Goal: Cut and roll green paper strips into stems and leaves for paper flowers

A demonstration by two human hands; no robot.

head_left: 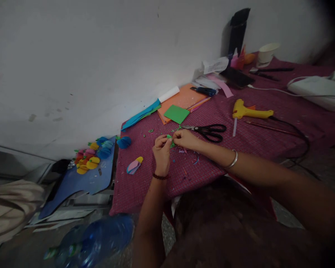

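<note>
At seven o'clock from our hands we see large clear-blue plastic bottles [100, 238], contents indistinct; at eight, rounded multicoloured paper shapes [92, 162] on a blue board [82, 182]. Centrally, above our maroon checked cloth-covered counter [138, 191], fingers of our left hand [162, 150] and right hand [187, 139] pinch a small green paper piece [172, 144]. Pale wall [156, 44] at twelve; round cream cup [267, 54] at two, interior unclear.

Extends bare left forearm [153, 203] and bare right forearm [251, 167] forward, pinching with curled left hand [161, 150] and right hand [185, 139] close together.

Scuffed grey wall [95, 63], dim light
</note>
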